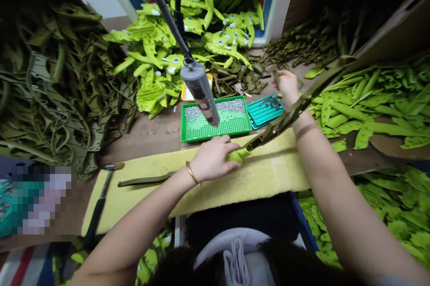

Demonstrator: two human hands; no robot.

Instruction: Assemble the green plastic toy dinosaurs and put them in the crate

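Note:
My left hand (217, 156) is closed around a lime-green plastic part (239, 155) above the yellow cloth. Joined to that part, a long olive plastic strip (295, 109) slants up to the right and passes over my right forearm. My right hand (287, 85) reaches out past the teal tray, its fingers closed on a small olive plastic piece (276, 77) at the edge of a pile of olive parts (247, 75). Between the hands and the piles hangs a grey electric screwdriver (199, 91), its tip above a green perforated tray (217, 131) of small metal screws.
A teal tray (264, 113) holds small dark bits. On the yellow cloth (201, 192) lie a hammer (101, 201) and another olive strip (144, 180). Olive parts (57, 84) heap up at left; lime-green parts pile at the back (161, 48) and right (363, 106).

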